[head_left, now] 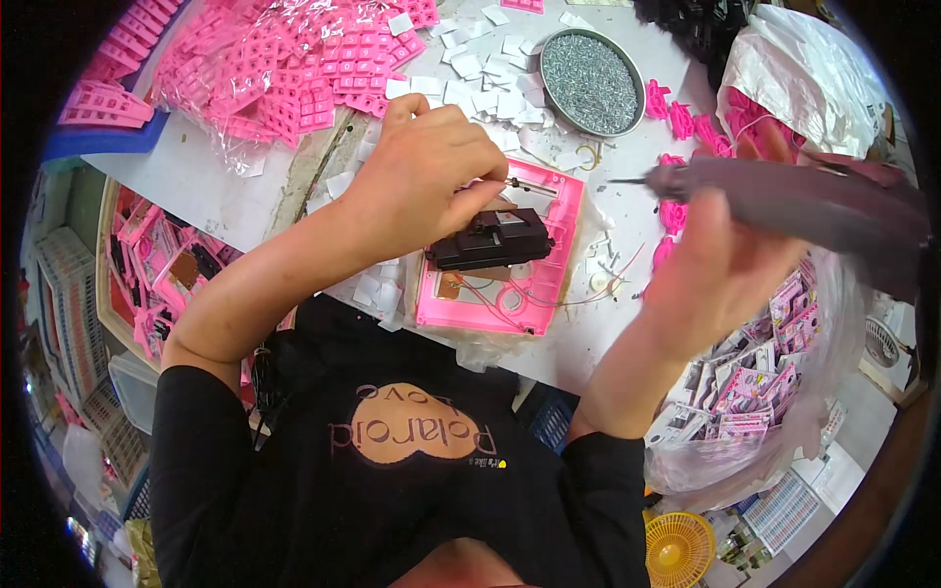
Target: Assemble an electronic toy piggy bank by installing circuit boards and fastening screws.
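Pink casing worked over on a crowded bench

A shallow pink plastic casing [441, 312] is laid open on the white tabletop [211, 191] in front of the person, with clear plastic wrap visible around its edges. A black block [495, 245] is set within it, and thin wires [515, 314] are looped over its near part. The left hand [436, 162] is bent over the casing's far side, thumb and forefinger drawn together beside the block; whether something small is pinched there cannot be told. A driver tool [814, 201] is gripped in the right hand [720, 265], thumb on the near side and fingers behind; both are blurred, and its bit is pointed left, apart from the casing.

The casing is judged light, fairly stiff and smooth enough to slide, so it is best held by its outer walls. The wires are likely the fragile part and are best left unpulled.

On the tabletop, white squares [466, 67] are scattered beside a round dish [642, 93] filled with small metal screws [591, 81]. Pink keypads [363, 69] are heaped at far left. On the right, small pink parts [674, 216] are strung out in a line, and a yellow basket [679, 549] is seen below.
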Action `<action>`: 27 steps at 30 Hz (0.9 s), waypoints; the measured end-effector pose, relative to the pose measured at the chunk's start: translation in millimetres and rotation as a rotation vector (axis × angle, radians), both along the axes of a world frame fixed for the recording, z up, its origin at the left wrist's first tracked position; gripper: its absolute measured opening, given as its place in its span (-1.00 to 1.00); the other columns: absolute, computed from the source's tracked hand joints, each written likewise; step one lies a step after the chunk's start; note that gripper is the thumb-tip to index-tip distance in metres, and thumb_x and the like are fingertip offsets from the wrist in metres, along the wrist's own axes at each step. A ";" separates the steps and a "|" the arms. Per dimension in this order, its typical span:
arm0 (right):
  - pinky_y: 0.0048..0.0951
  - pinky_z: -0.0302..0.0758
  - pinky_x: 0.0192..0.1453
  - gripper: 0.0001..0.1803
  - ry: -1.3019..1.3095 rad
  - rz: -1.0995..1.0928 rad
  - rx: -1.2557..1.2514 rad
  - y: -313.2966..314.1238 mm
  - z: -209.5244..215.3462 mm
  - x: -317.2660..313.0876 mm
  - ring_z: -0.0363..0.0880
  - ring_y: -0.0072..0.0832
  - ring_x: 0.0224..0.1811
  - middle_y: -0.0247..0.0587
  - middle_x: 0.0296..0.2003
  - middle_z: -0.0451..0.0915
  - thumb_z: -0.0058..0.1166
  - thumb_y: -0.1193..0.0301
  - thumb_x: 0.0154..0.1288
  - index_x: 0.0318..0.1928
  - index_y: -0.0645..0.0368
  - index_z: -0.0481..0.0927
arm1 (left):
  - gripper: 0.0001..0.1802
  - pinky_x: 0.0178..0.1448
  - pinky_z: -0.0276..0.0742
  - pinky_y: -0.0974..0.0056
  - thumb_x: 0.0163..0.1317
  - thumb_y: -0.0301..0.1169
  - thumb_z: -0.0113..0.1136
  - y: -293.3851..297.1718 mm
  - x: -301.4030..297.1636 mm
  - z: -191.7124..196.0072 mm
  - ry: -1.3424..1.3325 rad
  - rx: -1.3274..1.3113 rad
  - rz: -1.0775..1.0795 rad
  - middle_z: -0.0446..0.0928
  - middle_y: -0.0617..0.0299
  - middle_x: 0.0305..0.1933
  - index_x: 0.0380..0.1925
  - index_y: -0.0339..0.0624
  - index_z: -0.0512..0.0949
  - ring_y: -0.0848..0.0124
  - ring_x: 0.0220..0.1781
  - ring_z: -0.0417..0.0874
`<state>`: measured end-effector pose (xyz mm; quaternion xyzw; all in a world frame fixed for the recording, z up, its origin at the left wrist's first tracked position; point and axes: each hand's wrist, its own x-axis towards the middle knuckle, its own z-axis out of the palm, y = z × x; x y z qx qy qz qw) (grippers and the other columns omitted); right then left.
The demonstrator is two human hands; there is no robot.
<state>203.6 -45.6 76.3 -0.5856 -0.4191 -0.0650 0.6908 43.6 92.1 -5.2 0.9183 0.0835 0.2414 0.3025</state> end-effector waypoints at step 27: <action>-0.18 0.55 0.03 -0.45 -0.427 0.592 -0.863 -38.3 -45.1 -0.6 0.57 -0.10 -0.04 -0.11 -0.06 0.59 0.44 0.45 -0.05 0.03 0.19 0.59 | -0.80 0.10 0.42 0.06 0.17 -0.39 0.33 27.0 2.3 24.7 0.276 0.012 -0.491 0.56 0.22 -0.32 -0.19 -0.11 0.65 0.18 -0.15 0.61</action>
